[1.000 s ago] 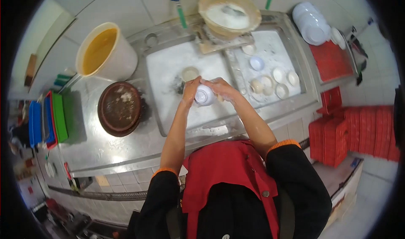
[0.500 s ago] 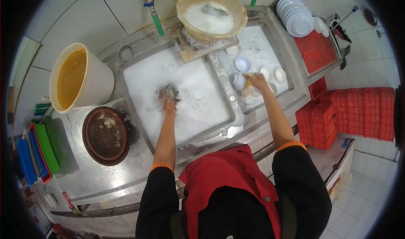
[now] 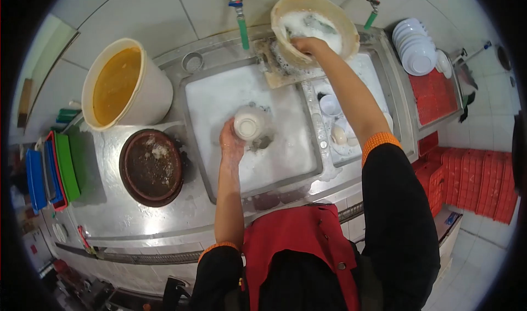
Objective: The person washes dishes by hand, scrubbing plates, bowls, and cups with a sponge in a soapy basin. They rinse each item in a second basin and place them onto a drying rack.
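In the left basin, over white suds (image 3: 219, 91), my left hand (image 3: 233, 140) holds a small white bowl (image 3: 248, 125), its underside facing up. My right hand (image 3: 307, 45) reaches to the near rim of a round beige tub (image 3: 351, 36) of foamy water; its fingers dip inside the rim and what they hold, if anything, is hidden. Beneath my right forearm, white cups and bowls (image 3: 330, 105) lie in the right basin's suds. A dark board (image 3: 280, 79) supports the tub between the basins.
A white bucket of orange liquid (image 3: 156, 94) and a brown clay dish (image 3: 152, 168) stand at left, beside coloured trays (image 3: 66, 165). Stacked white plates (image 3: 415, 50) rest on a red rack (image 3: 435, 95) at right, above red crates (image 3: 477, 182). Taps (image 3: 240, 20) hang behind.
My left hand has come up out of the suds with a white bowl. My right hand has moved from the cups in the right basin to the tub's rim. The view has shifted.
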Available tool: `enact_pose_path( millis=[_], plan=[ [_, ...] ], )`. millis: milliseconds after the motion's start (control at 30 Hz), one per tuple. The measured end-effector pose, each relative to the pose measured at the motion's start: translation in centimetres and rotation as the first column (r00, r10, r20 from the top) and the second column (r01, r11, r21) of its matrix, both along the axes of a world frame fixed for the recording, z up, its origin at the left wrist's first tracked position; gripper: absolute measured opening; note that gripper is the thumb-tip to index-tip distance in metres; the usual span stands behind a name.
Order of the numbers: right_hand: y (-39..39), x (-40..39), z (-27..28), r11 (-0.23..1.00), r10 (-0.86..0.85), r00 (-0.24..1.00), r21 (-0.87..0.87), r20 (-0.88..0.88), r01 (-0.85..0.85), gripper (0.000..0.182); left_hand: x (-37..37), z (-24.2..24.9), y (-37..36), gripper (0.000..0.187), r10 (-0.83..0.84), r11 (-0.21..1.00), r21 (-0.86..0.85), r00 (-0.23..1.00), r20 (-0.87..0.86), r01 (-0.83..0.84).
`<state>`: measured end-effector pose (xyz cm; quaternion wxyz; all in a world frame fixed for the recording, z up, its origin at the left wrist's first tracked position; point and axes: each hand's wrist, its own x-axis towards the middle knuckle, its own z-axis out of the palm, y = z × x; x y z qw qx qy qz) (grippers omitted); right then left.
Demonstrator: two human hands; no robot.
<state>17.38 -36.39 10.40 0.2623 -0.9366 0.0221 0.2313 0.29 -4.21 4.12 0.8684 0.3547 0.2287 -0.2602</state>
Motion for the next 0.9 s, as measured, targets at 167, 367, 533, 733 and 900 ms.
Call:
enact_pose_path(
  millis=[167, 367, 533, 733, 900],
  plan=[
    [-0.1, 1.1, 1.5, 0.966, -0.076, 0.902, -0.193, 0.424, 0.172, 0.041, 2.0, 3.5, 1.0, 0.043, 0.044, 0.751, -0.656, 0.985, 0.166, 0.077],
    [12.5, -13.4, 7.5, 0.813, -0.504, 0.719, 0.544, 0.478, 0.208, 0.049, 2.2, 10.3, -4.1, 0.044, 0.232, 0.803, -0.563, 0.973, -0.007, -0.195],
    [18.7, -20.0, 3.1, 0.651, -0.608, 0.764, 0.686, 0.216, 0.324, 0.043, 1.5, 5.5, -6.5, 0.051, 0.070, 0.960, -0.280, 0.982, 0.176, -0.018],
    [16.9, -23.6, -2.1, 0.046, -0.631, 0.695, 0.878, -0.344, 0.477, 0.039, -1.1, -1.6, -6.1, 0.041, -0.212, 0.977, 0.015, 0.977, -0.019, 0.212],
    [9.7, -27.2, -5.6, 0.371, -0.924, 0.381, 0.284, 0.021, 0.884, 0.059, -2.6, -5.4, -7.3, 0.033, -0.679, 0.708, 0.479, 0.687, 0.260, 0.518]
  ],
)
